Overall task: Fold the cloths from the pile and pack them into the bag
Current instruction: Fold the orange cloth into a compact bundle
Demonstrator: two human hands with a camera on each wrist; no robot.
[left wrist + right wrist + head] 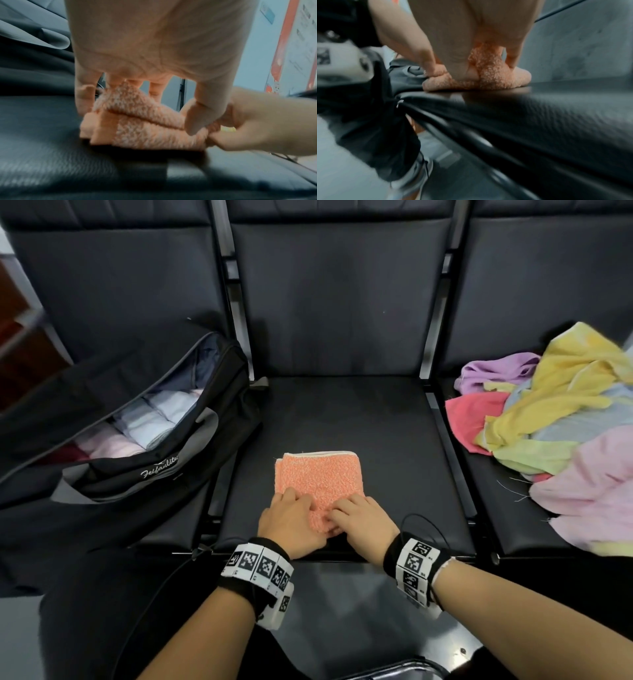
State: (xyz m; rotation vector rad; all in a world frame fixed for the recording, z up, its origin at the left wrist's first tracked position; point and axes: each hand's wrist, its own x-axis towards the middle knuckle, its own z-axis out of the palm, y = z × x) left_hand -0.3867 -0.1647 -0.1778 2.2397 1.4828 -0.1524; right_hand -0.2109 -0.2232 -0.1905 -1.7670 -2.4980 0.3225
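An orange terry cloth, folded into a small rectangle, lies on the middle black seat. My left hand and right hand sit side by side on its near edge. In the left wrist view my left hand curls over a raised near fold of the cloth, while the right hand pinches its right end. The right wrist view has my right hand gripping the cloth between thumb and fingers. The open black bag is on the left seat, the pile of cloths on the right seat.
Inside the bag lie several rolled cloths in white, grey and pink. The pile holds yellow, pink, purple, red and grey cloths. Metal seat dividers run either side of the middle seat. Black seat backs rise behind.
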